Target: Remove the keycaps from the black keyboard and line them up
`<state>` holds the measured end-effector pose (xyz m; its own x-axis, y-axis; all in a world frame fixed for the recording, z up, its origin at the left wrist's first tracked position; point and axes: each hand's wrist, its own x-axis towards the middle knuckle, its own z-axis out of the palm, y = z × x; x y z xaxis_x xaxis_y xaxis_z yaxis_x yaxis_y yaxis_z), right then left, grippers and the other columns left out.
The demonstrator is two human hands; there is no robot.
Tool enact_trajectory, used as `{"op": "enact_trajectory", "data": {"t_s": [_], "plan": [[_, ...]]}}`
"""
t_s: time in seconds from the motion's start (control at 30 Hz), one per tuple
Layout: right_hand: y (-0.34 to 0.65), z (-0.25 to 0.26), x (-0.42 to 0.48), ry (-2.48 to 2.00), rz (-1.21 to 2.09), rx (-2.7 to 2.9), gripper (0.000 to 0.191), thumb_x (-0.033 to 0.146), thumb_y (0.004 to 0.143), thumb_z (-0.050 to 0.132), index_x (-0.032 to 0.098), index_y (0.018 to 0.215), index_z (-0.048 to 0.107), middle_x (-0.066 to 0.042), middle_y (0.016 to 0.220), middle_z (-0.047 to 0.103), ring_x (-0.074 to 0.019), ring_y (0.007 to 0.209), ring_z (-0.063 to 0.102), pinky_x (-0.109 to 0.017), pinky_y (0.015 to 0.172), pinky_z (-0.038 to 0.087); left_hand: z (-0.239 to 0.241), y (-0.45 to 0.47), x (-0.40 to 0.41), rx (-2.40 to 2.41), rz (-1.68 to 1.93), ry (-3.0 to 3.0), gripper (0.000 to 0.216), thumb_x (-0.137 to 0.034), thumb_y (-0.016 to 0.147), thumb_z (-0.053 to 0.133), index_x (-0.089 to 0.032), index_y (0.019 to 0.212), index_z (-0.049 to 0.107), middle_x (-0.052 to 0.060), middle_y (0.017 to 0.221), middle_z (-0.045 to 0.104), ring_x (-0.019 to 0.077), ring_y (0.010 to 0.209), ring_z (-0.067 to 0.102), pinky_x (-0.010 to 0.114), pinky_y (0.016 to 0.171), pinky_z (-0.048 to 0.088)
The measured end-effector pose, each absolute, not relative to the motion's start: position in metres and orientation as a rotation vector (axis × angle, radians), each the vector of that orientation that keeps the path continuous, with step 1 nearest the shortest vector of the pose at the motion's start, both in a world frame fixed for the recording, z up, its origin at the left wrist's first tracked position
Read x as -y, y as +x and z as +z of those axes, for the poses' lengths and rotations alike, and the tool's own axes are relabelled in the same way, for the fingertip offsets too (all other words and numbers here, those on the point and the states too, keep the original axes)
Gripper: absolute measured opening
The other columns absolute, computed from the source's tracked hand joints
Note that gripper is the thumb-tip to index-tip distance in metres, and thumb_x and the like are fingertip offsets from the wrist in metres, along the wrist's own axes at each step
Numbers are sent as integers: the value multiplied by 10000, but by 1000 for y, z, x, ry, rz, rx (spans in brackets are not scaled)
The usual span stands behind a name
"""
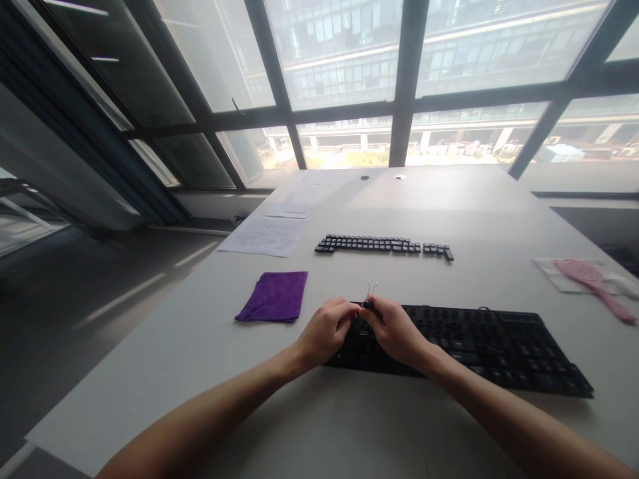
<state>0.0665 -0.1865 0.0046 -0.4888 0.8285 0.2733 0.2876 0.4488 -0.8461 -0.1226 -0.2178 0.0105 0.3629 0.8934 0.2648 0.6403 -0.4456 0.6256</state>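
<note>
— Keyboard (479, 339): where do we have it?
— Flat on the surface (349, 419) before us. Our left hand (324, 330) and right hand (397, 330) meet over its left end, fingers pinched shut around a wire puller (371, 291).

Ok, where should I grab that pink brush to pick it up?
Grab the pink brush by its thin handle, coming from the right side of the table. The handle points that way, and it's slim to wrap fingers around; the wide head lies flat.
</note>
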Motion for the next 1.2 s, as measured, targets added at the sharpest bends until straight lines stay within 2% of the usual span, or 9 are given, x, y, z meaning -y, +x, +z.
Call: {"op": "enact_trajectory", "data": {"t_s": [0.2,0.37,0.5,0.73,1.0,1.2], "plan": [[63,9,185,-909,993,2088,213,245,960,527,187,757,495,7,691,572,-149,644,493,-263,617,349,1,-123,217,-1322,835,2255,206,-88,927,456,-173,816,608,39,826,600,176,831,539,292,771,437],[68,13,189,-911,979,2124,196,230,952,534,187,762,507,1,711,594,-152,657,500,-261,624,348,-1,-123,218,-1301,837,2261,197,-48,894,457,-181,862,600,41,876,603,180,875,537,296,808,437],[66,14,191,-903,970,2101,214,228,946,536,188,741,487,8,701,586,-143,645,487,-251,620,348,-3,-123,218,-1304,848,2266,193,-55,901,463,-181,824,587,36,860,594,177,861,531,294,804,435],[59,11,187,-1017,979,2081,273,286,947,535,190,701,463,25,615,537,-132,579,449,-245,561,308,-6,-123,218,-1306,859,2266,209,-46,910,449,-178,865,605,41,880,614,180,874,541,300,812,443],[69,16,191,-940,998,2118,256,272,958,515,185,718,495,20,651,544,-140,624,465,-246,592,326,-4,-123,219,-1311,841,2279,213,-47,899,471,-184,898,633,41,901,618,179,890,551,293,817,444],[65,9,193,-993,988,2046,315,312,971,494,182,684,489,7,647,548,-142,610,458,-250,579,327,-3,-121,218,-1325,826,2291,218,-68,914,461,-182,899,646,47,900,624,180,879,559,295,812,452]]}}
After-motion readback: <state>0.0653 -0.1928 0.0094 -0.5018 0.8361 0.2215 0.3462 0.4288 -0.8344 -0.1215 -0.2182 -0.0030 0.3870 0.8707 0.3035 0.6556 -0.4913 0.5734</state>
